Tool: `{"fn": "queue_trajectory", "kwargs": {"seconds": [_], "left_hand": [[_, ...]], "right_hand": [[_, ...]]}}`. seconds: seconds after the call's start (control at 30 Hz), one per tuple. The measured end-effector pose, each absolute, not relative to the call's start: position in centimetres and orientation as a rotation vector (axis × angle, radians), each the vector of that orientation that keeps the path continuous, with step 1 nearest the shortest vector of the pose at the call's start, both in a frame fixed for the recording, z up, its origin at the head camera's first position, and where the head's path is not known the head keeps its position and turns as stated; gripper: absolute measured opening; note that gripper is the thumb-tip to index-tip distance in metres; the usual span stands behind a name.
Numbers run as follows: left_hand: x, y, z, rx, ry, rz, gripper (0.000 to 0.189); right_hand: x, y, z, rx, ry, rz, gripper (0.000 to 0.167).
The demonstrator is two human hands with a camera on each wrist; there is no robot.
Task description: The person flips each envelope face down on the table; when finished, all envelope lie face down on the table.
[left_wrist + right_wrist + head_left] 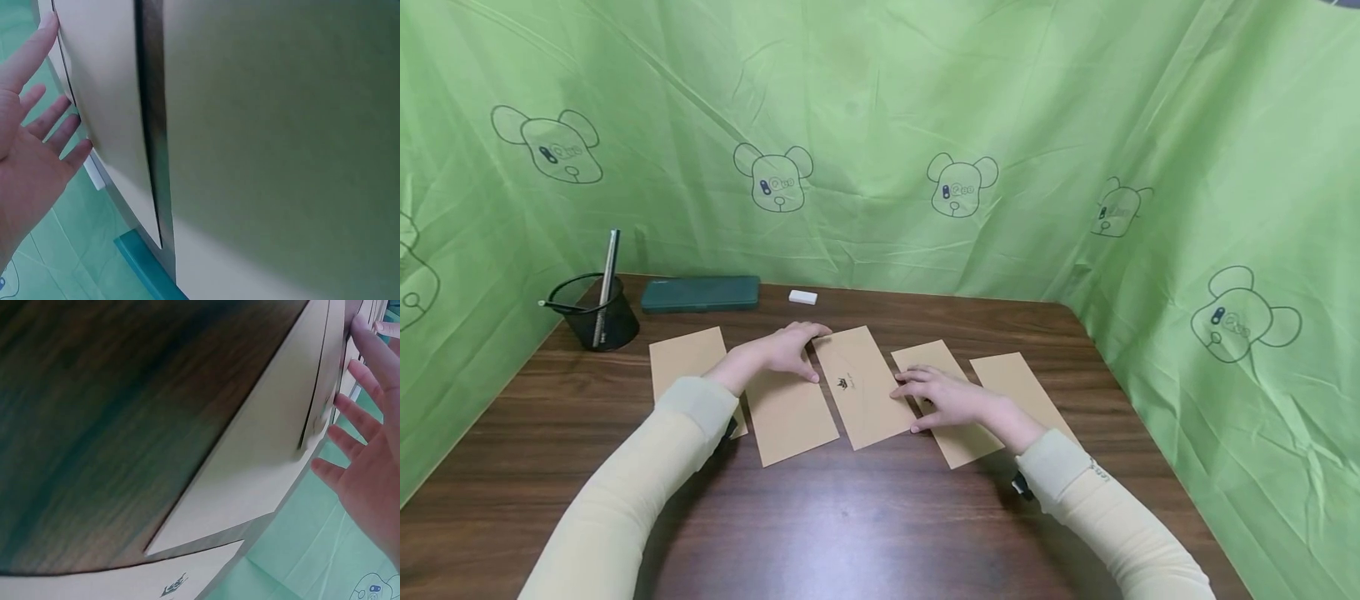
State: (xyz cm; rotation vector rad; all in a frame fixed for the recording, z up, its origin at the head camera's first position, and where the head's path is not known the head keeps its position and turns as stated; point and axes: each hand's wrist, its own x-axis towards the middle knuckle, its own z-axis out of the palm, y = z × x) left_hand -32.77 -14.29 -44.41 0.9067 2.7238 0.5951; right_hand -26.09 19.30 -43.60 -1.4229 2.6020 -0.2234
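Below the left hand [786, 348], the upper part of one brown sheet [790, 421] is covered; beside that wrist, the leftmost sheet [685, 354] is partly masked. The mark on the sheet beneath the right hand [947, 398] is largely hidden. Between the hands, the script by the crown mark [842, 384] cannot be read. Behind the right wrist, the sleeve [1127, 521] is cut off by the bottom edge.

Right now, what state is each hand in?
Left hand: open, over the second brown card from the left.
Right hand: open, over the fourth brown card.
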Motion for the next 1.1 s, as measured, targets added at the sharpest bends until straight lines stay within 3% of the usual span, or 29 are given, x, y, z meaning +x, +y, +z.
{"fn": "queue_trajectory", "kwargs": {"seconds": [0.3, 1.1], "left_hand": [[-32.84, -14.31, -44.33, 0.995, 2.709, 0.677, 0.077], [-33.33, -13.58, -43.55, 0.800, 2.763, 0.590, 0.061]], "right_hand": [[-26.06, 19.26, -43.54, -1.409, 2.613, -0.218, 0.062], [-25.87, 19.13, -43.67, -1.418, 2.651, -0.177, 0.059]]}}
